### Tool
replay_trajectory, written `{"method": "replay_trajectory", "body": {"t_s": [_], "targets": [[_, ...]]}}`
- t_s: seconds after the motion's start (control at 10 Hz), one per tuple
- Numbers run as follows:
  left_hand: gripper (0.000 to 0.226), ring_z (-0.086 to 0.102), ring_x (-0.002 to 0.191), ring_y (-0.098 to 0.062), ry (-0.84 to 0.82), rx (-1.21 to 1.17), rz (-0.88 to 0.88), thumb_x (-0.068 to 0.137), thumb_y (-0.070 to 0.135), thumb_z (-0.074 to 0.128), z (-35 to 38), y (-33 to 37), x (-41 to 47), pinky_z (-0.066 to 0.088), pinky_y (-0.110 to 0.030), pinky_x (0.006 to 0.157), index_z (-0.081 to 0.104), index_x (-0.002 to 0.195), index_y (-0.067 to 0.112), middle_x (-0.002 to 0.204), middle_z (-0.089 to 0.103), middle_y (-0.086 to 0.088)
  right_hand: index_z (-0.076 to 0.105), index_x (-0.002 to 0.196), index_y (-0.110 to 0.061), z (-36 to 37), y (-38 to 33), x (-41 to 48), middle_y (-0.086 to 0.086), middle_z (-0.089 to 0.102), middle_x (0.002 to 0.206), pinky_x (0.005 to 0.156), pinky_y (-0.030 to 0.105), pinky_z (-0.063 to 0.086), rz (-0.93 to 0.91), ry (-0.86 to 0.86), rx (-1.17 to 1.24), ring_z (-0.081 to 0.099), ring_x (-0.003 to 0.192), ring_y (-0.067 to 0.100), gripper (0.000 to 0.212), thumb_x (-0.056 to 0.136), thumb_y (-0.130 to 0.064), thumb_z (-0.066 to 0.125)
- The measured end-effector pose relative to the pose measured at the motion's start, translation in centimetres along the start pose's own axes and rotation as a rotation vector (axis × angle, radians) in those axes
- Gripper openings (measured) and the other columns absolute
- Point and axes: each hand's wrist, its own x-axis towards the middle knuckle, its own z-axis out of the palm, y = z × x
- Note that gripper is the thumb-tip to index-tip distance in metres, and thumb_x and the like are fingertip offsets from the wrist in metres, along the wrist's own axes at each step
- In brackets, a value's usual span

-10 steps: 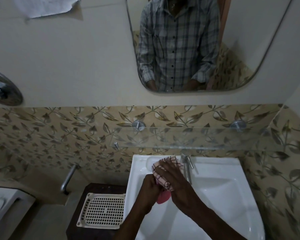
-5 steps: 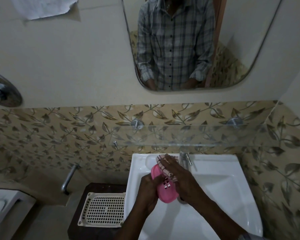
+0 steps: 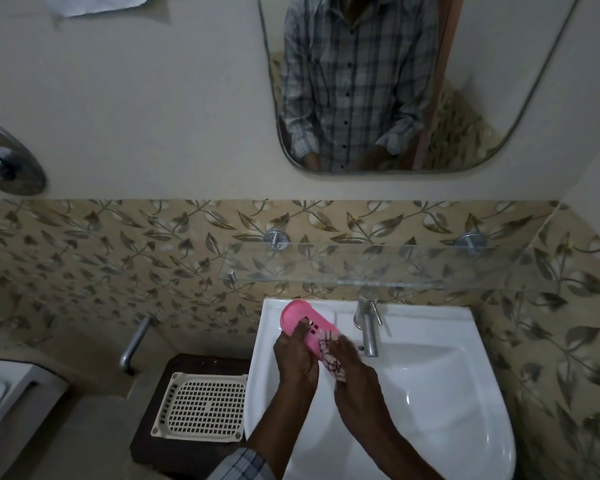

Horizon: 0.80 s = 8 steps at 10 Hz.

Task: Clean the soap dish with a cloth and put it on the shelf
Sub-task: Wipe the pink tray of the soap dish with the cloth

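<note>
The soap dish [image 3: 297, 318] looks like thin moulded plastic: light, stiff, slotted in the floor, and probably slick if damp. Take it by its long rim rather than by the smooth rounded end. You have it in the air over the back left corner of the sink [image 3: 430, 341], tilted, with its rounded end pointing up toward the wall. It sits below the glass shelf [image 3: 378, 268] and left of the tap [image 3: 368, 330].

Your left hand [image 3: 296, 358] grips the dish's lower end, fingers curled under it and thumb laid across the inside. Your right hand [image 3: 352, 365] pinches the cloth [image 3: 331, 362], a soft patterned rag, bunched against the near right edge of the dish. Those fingers are closed on the fabric, though I cannot tell how tightly.

Because the shelf is glass, I would set the dish down gently and flat, well back from the front edge.
</note>
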Motion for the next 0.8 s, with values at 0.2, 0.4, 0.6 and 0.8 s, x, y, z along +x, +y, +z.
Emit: {"method": "replay_trajectory", "body": {"t_s": [0.2, 0.4, 0.6, 0.8], "targets": [[0.028, 0.065, 0.093, -0.042, -0.076, 0.051, -0.044, 0.092, 0.008, 0.062, 0.5, 1.6, 1.2, 0.055, -0.054, 0.089, 0.060, 0.116, -0.006, 0.106, 0.066, -0.031, 0.032, 0.148, -0.009, -0.4, 0.3, -0.6, 0.008, 0.022, 0.158, 0.119, 0.023, 0.019, -0.258, -0.058, -0.158, 0.013, 0.149, 0.025, 0.070, 0.085, 0.019, 0.044], [0.046, 0.059, 0.101, -0.036, -0.225, -0.084, -0.206, 0.093, 0.000, 0.056, -2.0, 2.4, 2.7, 0.044, -0.056, 0.101, 0.047, 0.137, -0.007, 0.109, 0.063, -0.026, 0.067, 0.121, -0.026, -2.4, 4.2, 1.4, 0.002, 0.065, 0.127, 0.103, 0.013, 0.043, -0.063, 0.214, 0.067, 0.058, 0.122, 0.011, 0.058, 0.080, 0.014, 0.054], [0.057, 0.067, 0.106, -0.039, -0.486, 0.024, -0.448, 0.071, 0.012, 0.086, -4.2, 1.8, 2.2, 0.051, -0.056, 0.097, 0.067, 0.122, -0.003, 0.120, 0.067, -0.026, 0.062, 0.119, -0.016, -3.8, 5.3, 7.0, 0.011, 0.076, 0.101, 0.072, 0.045, 0.061, 0.497, 0.093, 0.848, 0.075, 0.088, 0.031, 0.039, 0.083, -0.006, 0.075], [0.050, 0.065, 0.111, -0.037, -0.488, 0.137, -0.340, 0.084, 0.019, 0.075, -2.6, 0.8, 2.0, 0.045, -0.056, 0.106, 0.064, 0.128, 0.000, 0.122, 0.067, -0.024, 0.056, 0.126, -0.018, -3.0, 3.0, 8.3, 0.001, 0.062, 0.119, 0.079, 0.032, 0.056, 0.384, 0.117, 0.176, 0.062, 0.103, 0.020, 0.040, 0.088, -0.018, 0.070]]}}
